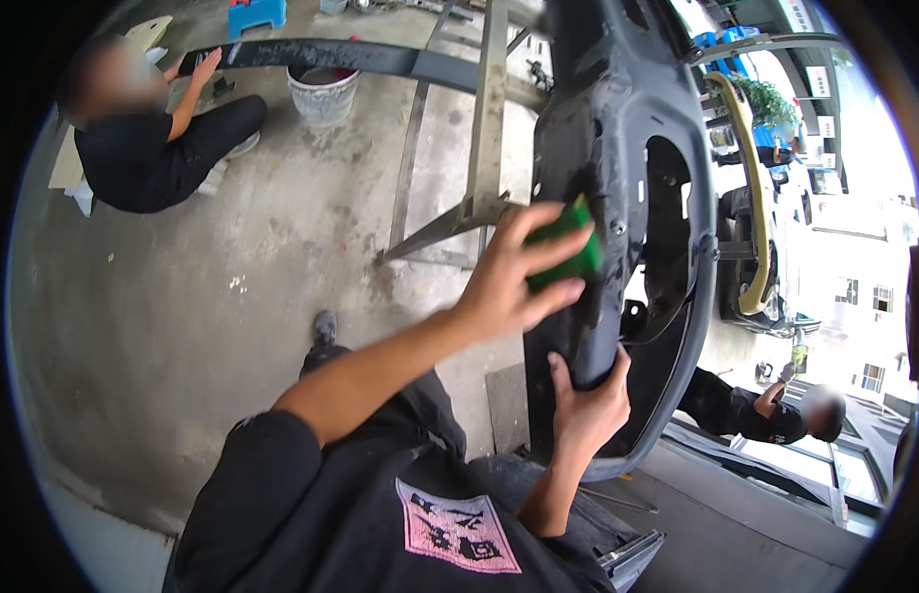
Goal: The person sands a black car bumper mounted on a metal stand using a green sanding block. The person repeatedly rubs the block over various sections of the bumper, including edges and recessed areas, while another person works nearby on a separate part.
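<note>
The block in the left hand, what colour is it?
The block is green; the head view shows it best.

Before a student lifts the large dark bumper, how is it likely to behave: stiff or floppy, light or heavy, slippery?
The bumper is probably light for its size, since large openings cut through it. Its thin-looking outer rim may flex. Sheen along its surface suggests it could be slippery.
</note>
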A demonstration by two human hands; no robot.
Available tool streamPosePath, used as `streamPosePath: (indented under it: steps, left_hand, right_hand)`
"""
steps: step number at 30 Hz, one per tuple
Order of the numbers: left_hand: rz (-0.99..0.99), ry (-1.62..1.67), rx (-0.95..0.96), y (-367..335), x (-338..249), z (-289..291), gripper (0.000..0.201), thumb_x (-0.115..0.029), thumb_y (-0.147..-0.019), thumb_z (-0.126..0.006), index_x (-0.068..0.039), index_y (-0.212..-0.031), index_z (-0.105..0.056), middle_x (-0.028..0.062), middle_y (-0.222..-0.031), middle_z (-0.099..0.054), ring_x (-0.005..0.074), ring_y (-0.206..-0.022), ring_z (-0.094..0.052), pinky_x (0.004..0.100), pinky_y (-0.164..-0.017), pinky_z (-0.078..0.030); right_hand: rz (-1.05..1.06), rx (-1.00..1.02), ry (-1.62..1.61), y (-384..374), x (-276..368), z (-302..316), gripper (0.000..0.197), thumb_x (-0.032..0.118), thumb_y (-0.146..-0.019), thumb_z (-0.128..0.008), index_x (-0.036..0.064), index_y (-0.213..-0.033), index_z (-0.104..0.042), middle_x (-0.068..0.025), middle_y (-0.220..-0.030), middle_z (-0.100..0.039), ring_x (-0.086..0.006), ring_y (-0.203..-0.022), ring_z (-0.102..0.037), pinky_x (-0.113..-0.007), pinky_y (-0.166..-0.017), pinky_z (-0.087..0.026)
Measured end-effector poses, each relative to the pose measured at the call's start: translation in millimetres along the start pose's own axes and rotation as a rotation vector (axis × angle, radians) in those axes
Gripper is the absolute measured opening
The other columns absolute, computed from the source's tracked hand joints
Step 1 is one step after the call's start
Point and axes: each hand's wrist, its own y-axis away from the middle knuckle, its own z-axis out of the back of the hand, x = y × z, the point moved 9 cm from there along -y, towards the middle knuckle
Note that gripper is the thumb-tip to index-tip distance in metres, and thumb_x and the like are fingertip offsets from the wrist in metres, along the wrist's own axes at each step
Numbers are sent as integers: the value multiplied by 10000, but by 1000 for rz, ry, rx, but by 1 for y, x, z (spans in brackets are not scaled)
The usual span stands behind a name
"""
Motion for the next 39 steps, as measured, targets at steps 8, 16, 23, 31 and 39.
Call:
streamPosePath:
  steps: [8,16,23,31,39]
  left_hand:
    - [17,-53,74,18,-8,-6,577,-316,-831,-799,-205,-1378,-649,204,-1393,-497,394,-1229,-516,481,-1073,-406]
    - [71,-12,29,24,-27,-4,588,-266,-850,-781,-131,-1400,-625,183,-1393,-523,343,-1301,-499,435,-1114,-370]
    - [108,-85,57,-8,-9,1,582,-272,-859,-769,-146,-1408,-620,175,-1424,-496,342,-1321,-478,443,-1125,-350]
    - [105,15,15,-24,1,0,580,-350,-873,-764,-180,-1408,-618,191,-1376,-512,366,-1257,-502,466,-1085,-384]
    - [82,26,63,-49,1,6,608,-277,-869,-770,-150,-1436,-591,163,-1384,-540,307,-1283,-530,404,-1097,-397]
  right_hand:
    - [-14,-11,-4,0,1,2,728,407,-646,-923,57,-1205,-613,-213,-963,-720,-426,-861,-705,-456,-724,-568]
    - [-27,-1,-50,1,-2,1,715,392,-638,-933,35,-1172,-619,-239,-874,-702,-453,-845,-691,-466,-716,-555]
    - [-12,12,5,1,1,-2,724,427,-656,-910,76,-1217,-616,-200,-976,-724,-412,-829,-706,-461,-698,-564]
    - [-12,12,7,-3,4,3,713,432,-663,-907,72,-1202,-611,-199,-966,-723,-424,-851,-702,-463,-697,-565]
    - [23,1,23,3,5,1,717,436,-670,-904,69,-1208,-604,-191,-980,-721,-422,-849,-704,-457,-709,-570]
